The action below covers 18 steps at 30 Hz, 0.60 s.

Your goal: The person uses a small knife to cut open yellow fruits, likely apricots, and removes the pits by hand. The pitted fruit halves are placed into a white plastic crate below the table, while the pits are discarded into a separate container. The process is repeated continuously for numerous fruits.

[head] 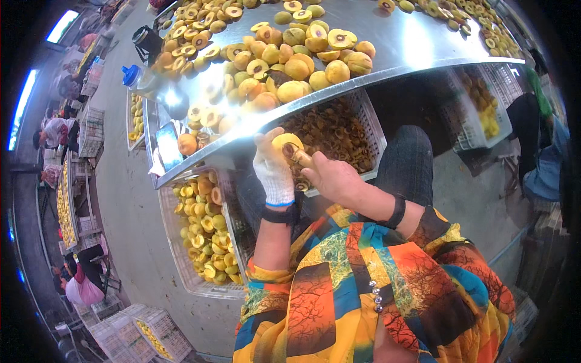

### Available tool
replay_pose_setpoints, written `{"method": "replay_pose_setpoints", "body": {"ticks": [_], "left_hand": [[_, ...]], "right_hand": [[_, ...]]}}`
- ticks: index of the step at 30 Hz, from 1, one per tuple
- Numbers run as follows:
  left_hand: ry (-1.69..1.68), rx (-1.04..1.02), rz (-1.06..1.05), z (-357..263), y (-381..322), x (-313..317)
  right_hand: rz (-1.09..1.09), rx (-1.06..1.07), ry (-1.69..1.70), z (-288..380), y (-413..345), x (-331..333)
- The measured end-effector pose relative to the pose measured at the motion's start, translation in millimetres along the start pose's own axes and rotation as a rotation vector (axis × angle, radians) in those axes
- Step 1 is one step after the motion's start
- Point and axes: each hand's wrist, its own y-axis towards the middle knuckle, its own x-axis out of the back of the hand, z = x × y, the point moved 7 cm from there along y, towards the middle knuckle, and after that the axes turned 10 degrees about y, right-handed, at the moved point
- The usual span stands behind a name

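Observation:
My left hand point(273, 170), in a white knit glove, holds a halved yellow stone fruit point(285, 141) with its cut face turned toward my right hand. Bare of any glove, my right hand point(335, 178) grips a pitting tool by its pale handle point(303, 158). The tool's end meets the dark pit area in the middle of the fruit half; its tip is hidden there. Below both hands stands a white plastic crate point(380, 147) of brown pits and scraps point(333, 129). On the metal table point(386, 43) just beyond lies a heap of halved fruit point(290, 68).
Left of my legs, a crate point(174, 245) holds hollowed fruit halves point(211, 231). A blue-capped bottle point(136, 79), a black flask point(146, 38) and a phone point(169, 145) lie along the table's left side. Another person point(540, 154) sits at right, near a crate point(472, 136).

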Motion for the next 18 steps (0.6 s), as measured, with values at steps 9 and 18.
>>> {"method": "replay_pose_setpoints", "body": {"ticks": [9, 18], "left_hand": [[0.213, 0.100, 0.317, 9, 6, -4], [-0.183, -0.055, -0.134, 3, -12, 8]], "right_hand": [[0.213, -0.049, 0.097, -6, -2, -12], [0.312, -0.317, 0.601, 8, -11, -32]]}}
